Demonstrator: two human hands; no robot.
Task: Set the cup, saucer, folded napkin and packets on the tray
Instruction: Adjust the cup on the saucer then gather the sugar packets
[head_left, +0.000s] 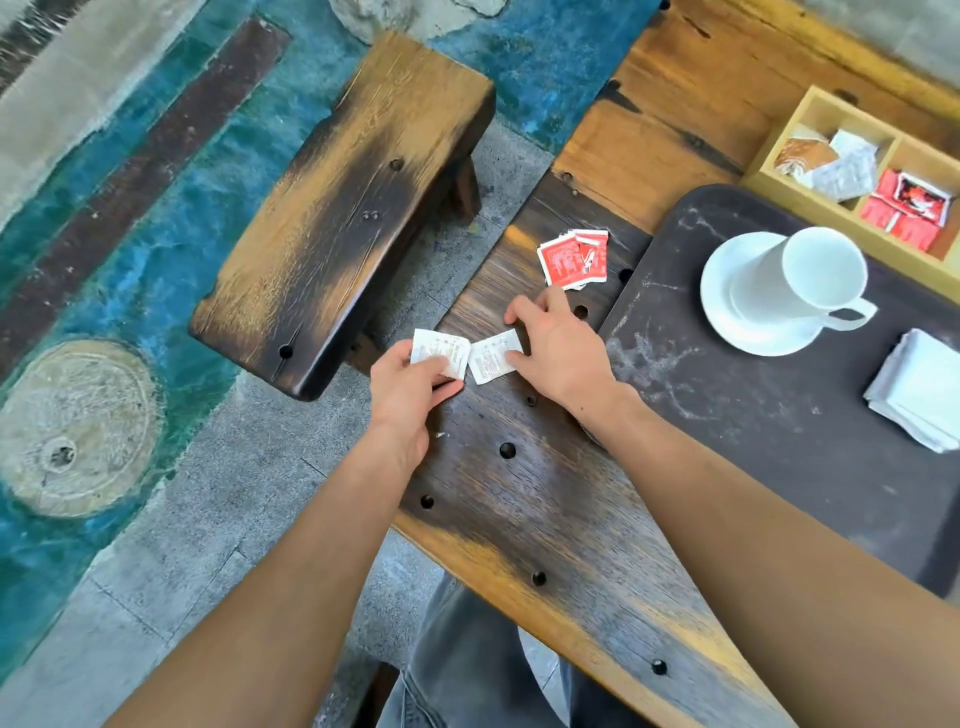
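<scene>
On tray (727, 441): cup (810, 275), saucer (727, 291), folded napkin (919, 389). Outstanding: red packets (571, 257) on counter (519, 519); white packets, one pinched in left hand (410, 395) grip, one under right hand (561, 353) fingertips.

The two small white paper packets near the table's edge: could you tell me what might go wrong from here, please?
1. The left hand holds one small white paper packet right at the dark wooden table edge; a slip could drop it to the floor.
2. The other white packet, under the right hand, may slide rather than lift.
3. The red packets still lie off the dark tray and could be forgotten.
</scene>
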